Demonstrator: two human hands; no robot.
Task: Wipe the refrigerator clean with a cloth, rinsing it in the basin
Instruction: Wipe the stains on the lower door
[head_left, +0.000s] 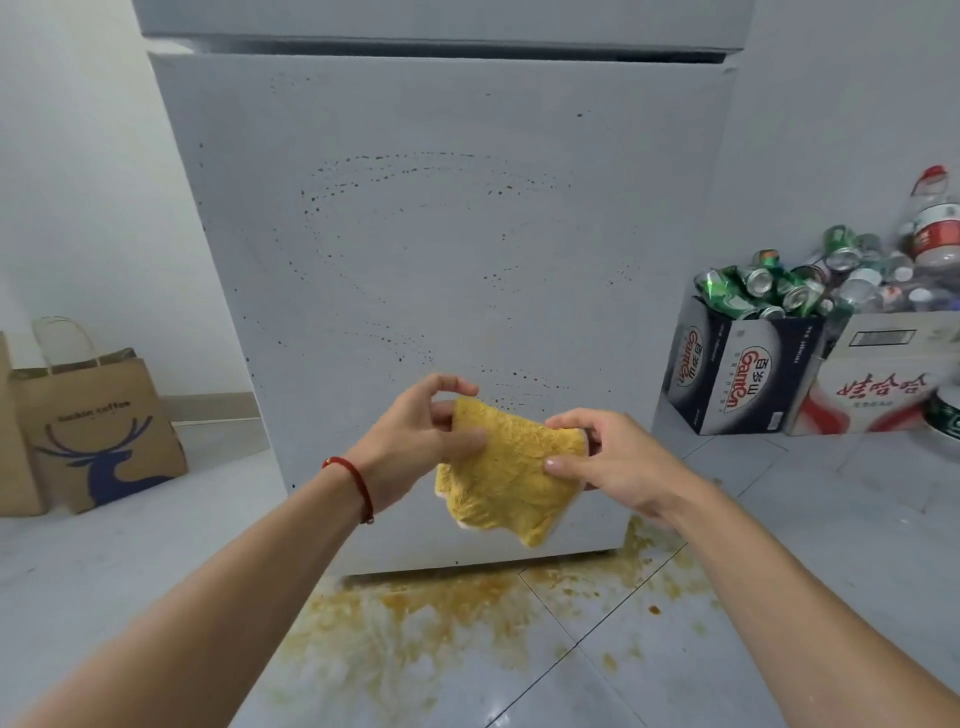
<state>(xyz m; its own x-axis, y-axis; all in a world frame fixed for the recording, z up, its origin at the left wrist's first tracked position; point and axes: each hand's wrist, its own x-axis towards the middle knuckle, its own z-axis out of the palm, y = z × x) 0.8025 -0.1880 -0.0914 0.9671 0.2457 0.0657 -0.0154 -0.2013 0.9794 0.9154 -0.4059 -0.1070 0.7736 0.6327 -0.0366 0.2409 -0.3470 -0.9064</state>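
A yellow cloth (506, 473) hangs between both hands in front of the lower part of the pale grey refrigerator door (441, 234). My left hand (415, 436) pinches the cloth's upper left edge. My right hand (608, 457) grips its upper right corner with thumb and fingers. The door carries arcs of small dark specks across its middle and lower area. The basin is not in view.
A brownish-yellow spill (441, 618) spreads over the tiled floor below the refrigerator. A paper bag with a deer print (98, 426) stands at the left. Boxes filled with crushed cans and bottles (779, 332) stand at the right against the wall.
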